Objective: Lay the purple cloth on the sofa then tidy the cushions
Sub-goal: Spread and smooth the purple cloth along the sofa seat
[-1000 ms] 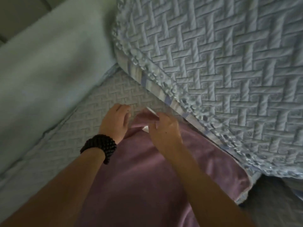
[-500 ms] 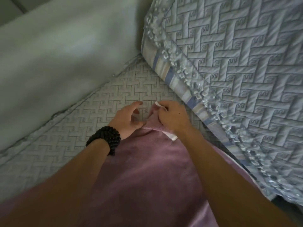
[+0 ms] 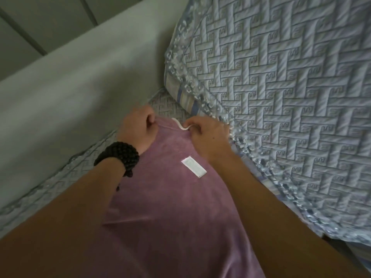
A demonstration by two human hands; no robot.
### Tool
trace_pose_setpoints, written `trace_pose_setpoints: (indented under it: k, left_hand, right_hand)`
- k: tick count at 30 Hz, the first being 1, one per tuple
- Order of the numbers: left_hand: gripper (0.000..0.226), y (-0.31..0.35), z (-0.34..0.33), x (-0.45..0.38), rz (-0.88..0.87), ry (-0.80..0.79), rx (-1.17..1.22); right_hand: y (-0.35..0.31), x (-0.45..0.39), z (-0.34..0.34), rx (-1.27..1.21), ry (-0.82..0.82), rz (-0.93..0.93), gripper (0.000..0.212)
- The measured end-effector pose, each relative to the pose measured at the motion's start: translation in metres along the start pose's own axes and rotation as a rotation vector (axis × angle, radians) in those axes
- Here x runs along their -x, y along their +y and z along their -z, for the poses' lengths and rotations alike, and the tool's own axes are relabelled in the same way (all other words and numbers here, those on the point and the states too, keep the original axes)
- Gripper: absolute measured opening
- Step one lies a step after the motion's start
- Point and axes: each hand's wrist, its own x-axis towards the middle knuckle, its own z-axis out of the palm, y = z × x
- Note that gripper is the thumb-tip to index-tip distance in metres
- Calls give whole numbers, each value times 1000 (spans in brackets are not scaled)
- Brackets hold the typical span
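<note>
The purple cloth (image 3: 176,207) lies flat on the quilted sofa seat (image 3: 168,108), running from the bottom of the view up to the seat's far corner. A white label (image 3: 193,166) is sewn on its top face. My left hand (image 3: 138,129), with a black bead bracelet on the wrist, pinches the cloth's far edge on the left. My right hand (image 3: 204,135) pinches the same edge on the right, by a white trim strip. A large pale blue quilted cushion (image 3: 281,97) with a fringed border leans on the right, touching my right hand.
The plain grey-green sofa back (image 3: 66,93) rises along the left side. A strip of the quilted seat cover (image 3: 56,181) shows between it and the cloth. Pale panelled wall (image 3: 40,21) is at the top left.
Both hands have pushed the cloth's far edge further toward the seat's corner and spread apart along it. The corner that was bunched now lies flat, and the white label shows.
</note>
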Motion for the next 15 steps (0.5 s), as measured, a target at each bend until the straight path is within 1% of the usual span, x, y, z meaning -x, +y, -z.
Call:
trace_pose_setpoints:
  k: [1, 2, 3, 4, 5, 6, 7, 9, 11, 12, 15]
  left_hand:
    - [30, 1, 3, -3, -116, 82, -86]
    - [33, -2, 6, -3, -195, 130, -144]
    - [32, -2, 6, -2, -244, 121, -192]
    - [26, -5, 3, 1, -273, 68, -260]
    - [19, -13, -4, 8, -286, -2, -317]
    - [18, -22, -13, 18, -271, -75, -324]
    - [19, -32, -21, 27, -229, -141, -270]
    - [12, -52, -35, 42, -102, -188, -163]
    - [18, -70, -42, 50, -13, -168, -215]
    - [22, -78, -45, 52, 12, -160, -246]
    - [35, -94, -52, 51, -2, -180, -280]
  right_hand:
    - [-5, -1, -2, 35, 34, 25, 27]
    - [-9, -3, -6, 54, 70, 41, 25]
    - [-8, -5, -6, 83, 101, 37, 23]
    - [-6, -7, -6, 129, 111, 16, 26]
    - [-3, -7, -10, 188, 90, -24, 34]
    - [1, -4, -16, 252, 50, -72, 41]
    - [5, -1, -22, 305, 12, -111, 45]
    - [13, 7, -36, 334, -54, -134, 41]
    - [19, 10, -52, 256, -142, -70, 23]
    - [21, 10, -61, 210, -194, -12, 18]
    - [22, 8, -89, 146, -291, 150, 20]
